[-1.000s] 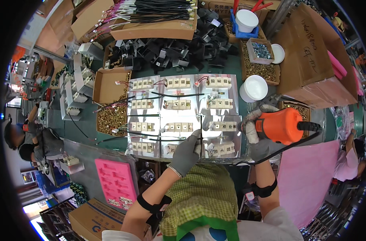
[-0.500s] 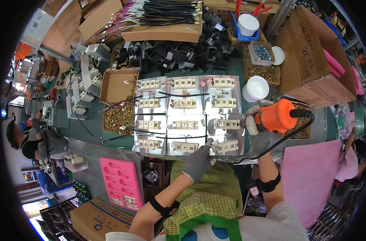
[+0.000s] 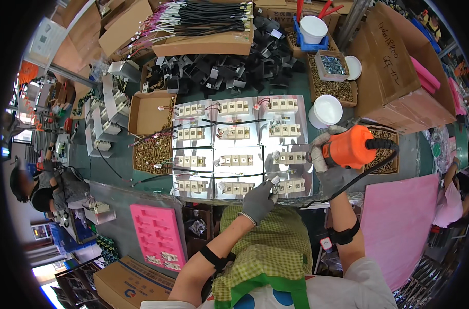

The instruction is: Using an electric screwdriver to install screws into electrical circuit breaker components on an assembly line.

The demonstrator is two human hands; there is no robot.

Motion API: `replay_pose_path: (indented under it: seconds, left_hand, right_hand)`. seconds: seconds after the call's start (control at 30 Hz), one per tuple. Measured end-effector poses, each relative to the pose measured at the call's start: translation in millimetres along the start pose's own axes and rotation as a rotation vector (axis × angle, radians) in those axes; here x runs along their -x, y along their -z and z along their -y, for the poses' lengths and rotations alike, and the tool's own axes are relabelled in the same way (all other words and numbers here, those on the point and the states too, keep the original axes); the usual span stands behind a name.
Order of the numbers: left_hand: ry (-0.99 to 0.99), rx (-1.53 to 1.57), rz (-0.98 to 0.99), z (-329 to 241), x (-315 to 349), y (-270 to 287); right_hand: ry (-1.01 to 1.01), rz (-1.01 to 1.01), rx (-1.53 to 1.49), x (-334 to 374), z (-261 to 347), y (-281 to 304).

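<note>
My right hand, in a grey glove, is wrapped around an orange power screwdriver with a black cable. The tool points left toward the metal plates, just right of a cream terminal block. My gloved left hand is at the near edge, thumb and forefinger closed at the left end of the nearest right terminal block. A small pale piece shows by those fingertips; what they hold is too small to make out. Shiny metal plates lie in rows, each carrying cream blocks, some with wires.
Brass screws fill a cardboard tray on the left and a box behind the screwdriver. Black brackets are heaped at the back, below a box of cables. A white tub stands right of the plates; a large carton is beyond.
My left hand has shifted slightly right, its fingers coming in to the end of the near right block. The screwdriver has moved slightly left in my right hand. The view has shifted a little.
</note>
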State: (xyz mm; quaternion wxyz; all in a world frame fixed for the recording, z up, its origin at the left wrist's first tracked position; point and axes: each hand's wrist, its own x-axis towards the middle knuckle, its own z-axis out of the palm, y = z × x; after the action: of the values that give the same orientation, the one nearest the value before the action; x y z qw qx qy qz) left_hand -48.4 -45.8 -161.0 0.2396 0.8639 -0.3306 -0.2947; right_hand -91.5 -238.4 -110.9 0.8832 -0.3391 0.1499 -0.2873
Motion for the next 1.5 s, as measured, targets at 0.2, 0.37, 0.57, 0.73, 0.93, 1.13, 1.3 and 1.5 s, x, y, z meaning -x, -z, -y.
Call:
replay_pose_path:
  seconds: [0.2,0.37,0.57,0.73,0.93,1.13,1.3,1.5]
  left_hand:
    - [0.034,-0.001,0.070,-2,-1,5]
    - [0.021,0.023,0.043,0,-1,2]
    - [0.030,-0.006,0.046,3,0,1]
    - [0.071,0.033,0.106,0,6,12]
    - [0.068,0.089,0.043,-2,31,28]
    - [0.109,0.199,0.172,2,76,41]
    - [0.177,0.182,0.271,33,119,1]
    - [0.552,0.411,0.175,109,168,-60]
  right_hand:
    - [0.177,0.058,0.412,1,-1,-4]
    - [0.281,-0.032,0.573,4,1,-12]
    - [0.320,0.019,0.684,1,3,-15]
    - [0.214,0.086,0.355,-1,0,-5]
    - [0.158,0.114,0.385,-1,0,-1]
    - [0.268,0.097,0.661,-3,8,-19]
    - [-0.024,0.010,-0.279,-7,6,-12]
    - [0.406,-0.065,0.727,-5,13,-38]
